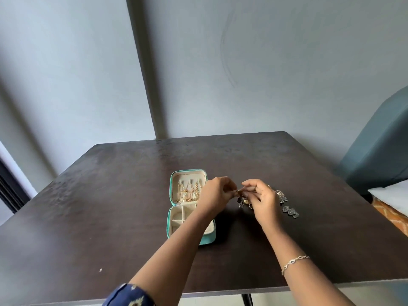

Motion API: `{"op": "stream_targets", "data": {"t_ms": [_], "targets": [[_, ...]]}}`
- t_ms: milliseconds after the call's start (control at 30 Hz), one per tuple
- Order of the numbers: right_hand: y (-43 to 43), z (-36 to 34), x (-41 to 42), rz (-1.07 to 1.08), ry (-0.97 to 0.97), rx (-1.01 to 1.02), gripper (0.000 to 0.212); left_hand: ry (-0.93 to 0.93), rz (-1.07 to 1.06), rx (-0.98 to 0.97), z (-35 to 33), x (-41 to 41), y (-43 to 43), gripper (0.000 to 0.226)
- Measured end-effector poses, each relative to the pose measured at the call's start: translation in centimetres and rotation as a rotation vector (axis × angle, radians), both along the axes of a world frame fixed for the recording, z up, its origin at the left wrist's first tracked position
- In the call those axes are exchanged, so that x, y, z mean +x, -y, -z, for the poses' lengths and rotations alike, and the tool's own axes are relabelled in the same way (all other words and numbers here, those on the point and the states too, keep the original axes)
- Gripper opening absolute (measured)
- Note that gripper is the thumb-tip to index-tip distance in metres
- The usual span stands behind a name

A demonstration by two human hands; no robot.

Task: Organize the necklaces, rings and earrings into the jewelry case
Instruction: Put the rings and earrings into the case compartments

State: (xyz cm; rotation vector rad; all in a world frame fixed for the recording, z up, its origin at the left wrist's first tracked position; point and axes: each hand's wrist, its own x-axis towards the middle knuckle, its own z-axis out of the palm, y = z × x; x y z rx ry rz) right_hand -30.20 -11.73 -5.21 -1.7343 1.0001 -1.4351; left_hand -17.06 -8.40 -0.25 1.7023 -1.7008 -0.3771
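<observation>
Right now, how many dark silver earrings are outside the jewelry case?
3 dark earrings: one low between left hand and right hand; one partly behind the right hand; one on the table farther right. The hands may hide others.

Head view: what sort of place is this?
Probably a home bedroom: dark brown wooden table against a plain grey painted wall, teal upholstered furniture piece and white pillow on orange patterned bedding at right.
</observation>
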Motion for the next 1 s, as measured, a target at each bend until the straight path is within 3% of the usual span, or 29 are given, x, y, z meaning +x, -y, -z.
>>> {"op": "stream_targets", "data": {"t_ms": [133, 467, 767, 1000], "targets": [[0.1, 0.1, 0.0, 0.018, -0.009, 0.002, 0.036, -0.06, 0.0, -0.054, 0.8, -0.1, -0.2, 0.013], [-0.2, 0.0, 0.1, -0.014, -0.022, 0.004, 0.046, -0.251, 0.003, -0.177, 1.9, -0.2, -1.0, 0.016], [-0.7, -0.2, 0.2, 0.082, -0.288, -0.196, 0.038, -0.274, -0.005, -0.227, 2.1, -0.2, -1.2, 0.009], [-0.6, -0.4, 0.4, 0.083, -0.356, -0.163, 0.034, -0.269, -0.009, -0.239, 2.1, -0.2, -1.1, 0.011]]}}
